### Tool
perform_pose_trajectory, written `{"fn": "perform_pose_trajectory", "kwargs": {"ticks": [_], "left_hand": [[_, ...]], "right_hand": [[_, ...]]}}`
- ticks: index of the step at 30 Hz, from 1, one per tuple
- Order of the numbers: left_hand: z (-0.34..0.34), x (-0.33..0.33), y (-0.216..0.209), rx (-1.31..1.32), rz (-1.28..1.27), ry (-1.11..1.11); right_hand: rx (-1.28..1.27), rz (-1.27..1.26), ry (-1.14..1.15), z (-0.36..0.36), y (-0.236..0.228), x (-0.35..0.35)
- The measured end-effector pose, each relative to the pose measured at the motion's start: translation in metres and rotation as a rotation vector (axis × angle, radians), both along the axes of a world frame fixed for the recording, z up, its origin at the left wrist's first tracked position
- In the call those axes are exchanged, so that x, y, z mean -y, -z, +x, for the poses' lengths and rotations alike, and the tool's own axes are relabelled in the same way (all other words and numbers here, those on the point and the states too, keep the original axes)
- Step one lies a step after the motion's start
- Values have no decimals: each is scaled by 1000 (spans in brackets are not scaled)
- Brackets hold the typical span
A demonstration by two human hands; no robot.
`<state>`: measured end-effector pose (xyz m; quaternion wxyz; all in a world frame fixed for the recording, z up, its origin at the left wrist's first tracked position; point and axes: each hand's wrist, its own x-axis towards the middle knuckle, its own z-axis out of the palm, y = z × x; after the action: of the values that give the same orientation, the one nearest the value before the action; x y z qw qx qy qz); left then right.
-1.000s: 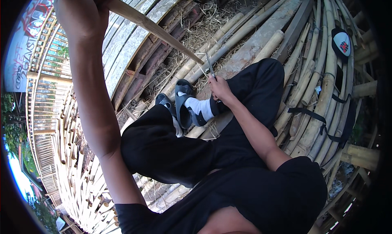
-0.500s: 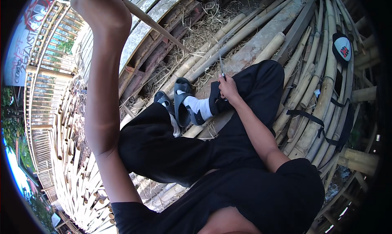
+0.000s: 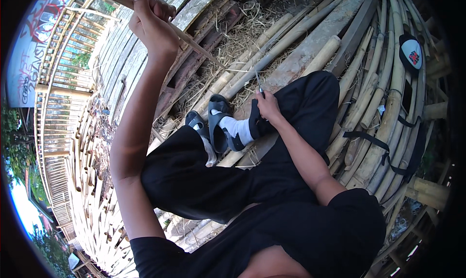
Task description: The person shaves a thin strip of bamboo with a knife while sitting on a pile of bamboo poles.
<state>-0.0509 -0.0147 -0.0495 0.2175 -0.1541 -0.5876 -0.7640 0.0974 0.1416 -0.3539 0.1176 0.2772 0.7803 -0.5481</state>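
Observation:
My left hand (image 3: 155,28) is raised at the upper left, with its fingers closed round a long bamboo strip (image 3: 206,53). From this hand the strip slants down to the right and thins toward its tip. My right hand (image 3: 268,106) rests by my right shin, wrapped round the handle of a knife (image 3: 258,78). The knife's thin blade points up and away from me. A thin pale end of the strip lies across the blade in this view; whether the two touch, I cannot make out.
Bamboo poles (image 3: 388,103) lie along the right, with a cap (image 3: 411,54) and a black strap (image 3: 369,138) on them. Dry shavings (image 3: 247,25) cover the ground ahead. A slatted wooden platform (image 3: 126,59) is at the left, before a bamboo fence (image 3: 56,103).
My left hand has come down and to the right, bringing the bamboo strip with it and showing more of its fingers. The right hand with the knife has barely shifted.

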Motion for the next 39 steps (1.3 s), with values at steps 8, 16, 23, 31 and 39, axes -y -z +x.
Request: {"fn": "perform_pose_trajectory", "kwargs": {"ticks": [8, 16, 23, 31, 39], "left_hand": [[6, 22, -42, -225, -90, -27], [28, 62, -93, -396, -226, -86], [53, 68, -111, -379, -102, 14], [63, 60, -112, -242, -228, 211], [69, 20, -107, -258, -180, -258]], "right_hand": [[4, 17, -17, -2, -4, 4], [10, 30, -19, -1, -1, 2], [-105, 82, -21, 1, -13, 12], [-319, -181, -161, 4, -79, 49], [-317, -799, -132, -22, -122, 91]]}}
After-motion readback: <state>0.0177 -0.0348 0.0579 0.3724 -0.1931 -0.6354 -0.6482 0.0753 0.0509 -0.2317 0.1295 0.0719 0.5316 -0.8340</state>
